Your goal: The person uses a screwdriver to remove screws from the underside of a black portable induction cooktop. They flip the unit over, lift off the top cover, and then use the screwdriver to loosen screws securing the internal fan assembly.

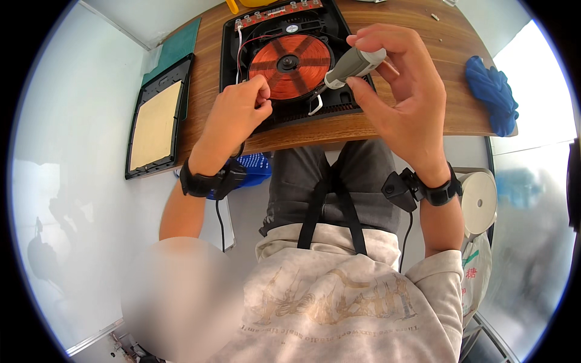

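An opened induction cooker (229, 55) lies on the table, its round copper coil (270, 62) and red circuit board (279, 11) exposed. My right hand (407, 91) grips the grey handle of a screwdriver (353, 65) between thumb and fingers. It tilts down to the left, its lower end by the coil's lower right edge, where the tip is hard to make out. My left hand (241, 112) is closed, fingers curled, at the coil's lower left edge. Whatever its fingers may pinch is hidden. A white wire end (316, 106) sticks out below the coil.
A black-framed panel with a beige face (156, 126) leans at the table's left edge, near a green mat (180, 48). At the right lies a crumpled blue cloth (491, 94). Something yellow (257, 2) shows at the far edge. White walls stand on both sides.
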{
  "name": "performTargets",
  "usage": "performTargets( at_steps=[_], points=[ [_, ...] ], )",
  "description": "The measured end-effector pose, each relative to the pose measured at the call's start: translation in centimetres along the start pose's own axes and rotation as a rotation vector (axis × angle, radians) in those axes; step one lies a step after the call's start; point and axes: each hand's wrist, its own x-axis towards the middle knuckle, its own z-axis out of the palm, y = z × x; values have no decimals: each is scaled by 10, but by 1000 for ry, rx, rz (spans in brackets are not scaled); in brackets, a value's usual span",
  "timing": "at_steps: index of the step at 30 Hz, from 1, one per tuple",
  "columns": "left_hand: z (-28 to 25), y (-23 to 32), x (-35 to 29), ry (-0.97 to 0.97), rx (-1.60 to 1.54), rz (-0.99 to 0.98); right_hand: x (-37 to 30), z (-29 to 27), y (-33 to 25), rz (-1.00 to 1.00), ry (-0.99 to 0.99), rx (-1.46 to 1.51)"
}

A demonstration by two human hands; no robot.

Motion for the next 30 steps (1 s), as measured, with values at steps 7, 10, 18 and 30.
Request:
performTargets(
  at_steps=[7,10,18,30],
  points=[
    [-13,-2,-6,-82,-106,4,4,0,-2,27,37,-84],
    [-10,-7,-6,-82,-111,-37,8,3,0,38,18,-65],
    [-4,-10,-9,-13,-188,-56,18,21,1,14,-10,-116],
    [-3,-7,-12,3,-232,-113,19,32,-1,-23,-55,-98]
  ],
)
